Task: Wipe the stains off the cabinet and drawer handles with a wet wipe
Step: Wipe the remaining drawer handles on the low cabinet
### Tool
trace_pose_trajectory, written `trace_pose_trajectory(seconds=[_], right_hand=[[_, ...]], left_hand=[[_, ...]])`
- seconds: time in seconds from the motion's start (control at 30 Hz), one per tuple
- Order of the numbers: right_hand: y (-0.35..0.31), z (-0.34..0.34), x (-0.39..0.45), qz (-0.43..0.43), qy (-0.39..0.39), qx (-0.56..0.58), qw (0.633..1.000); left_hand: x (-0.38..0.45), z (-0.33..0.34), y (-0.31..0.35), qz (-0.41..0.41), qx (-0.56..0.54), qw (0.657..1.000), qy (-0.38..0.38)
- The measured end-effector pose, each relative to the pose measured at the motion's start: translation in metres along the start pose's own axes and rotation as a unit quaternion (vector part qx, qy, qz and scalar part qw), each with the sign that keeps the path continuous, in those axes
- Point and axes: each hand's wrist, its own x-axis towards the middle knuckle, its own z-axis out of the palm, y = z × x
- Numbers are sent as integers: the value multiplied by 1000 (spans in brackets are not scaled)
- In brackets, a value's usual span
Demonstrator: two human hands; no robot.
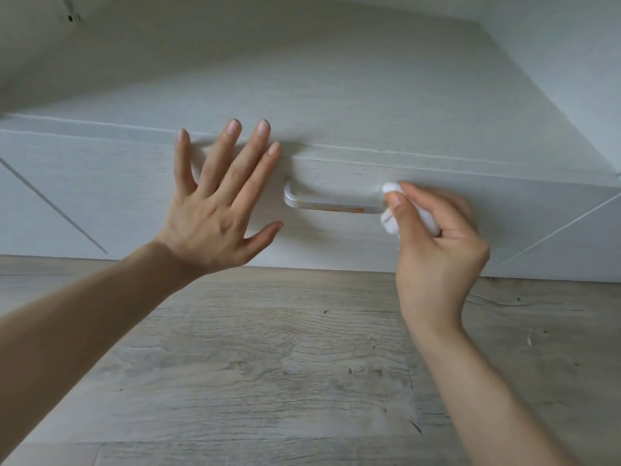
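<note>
**Wipe pressed to the right end of a stained drawer handle**

Head view: a pale, wood-grained drawer front (336, 169) fills the middle of the picture, seen from above at a steep angle. On it sits a silver bar handle (332, 205), lying level, with its left post showing clearly and its right end covered. Orange stains (339, 208) run along the lower edge of the bar, from about its middle towards the right.

The left hand (215, 210) lies flat against the drawer front just left of the handle, fingers straight and spread, their tips reaching up to the drawer's top edge. It holds nothing; the thumb points right, ending just under the handle's left post without clearly touching it.

The right hand (433, 237) grips a bunched white wet wipe (391, 210), the thumb and curled fingers pinching it. The wipe is pressed on the right end of the handle, wrapping over the bar there; a fold of it shows above the thumb and another below. Whether the wipe also touches the drawer face behind the bar is hard to tell from this angle.

Thin diagonal lines (50, 203) cross the drawer front at the far left and far right. Below the drawer runs a grey, wood-patterned floor (268, 364), over which both bare forearms reach in from the bottom corners. Above the drawer, a light shelf surface (302, 79) slopes away.
</note>
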Motion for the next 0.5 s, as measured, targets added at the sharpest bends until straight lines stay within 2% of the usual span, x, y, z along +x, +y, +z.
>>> trace_pose_trajectory(seconds=[0.13,0.27,0.5], right_hand=[[-1,6,-10,-21,-13,-11,1000],[3,6,-9,-12,8,-24,1000],[8,3,-23,-38,13,25,999]], left_hand=[[-6,1,0,13,-1,1000,-3],[-4,3,0,13,-8,1000,3],[-5,4,2,6,-8,1000,0]])
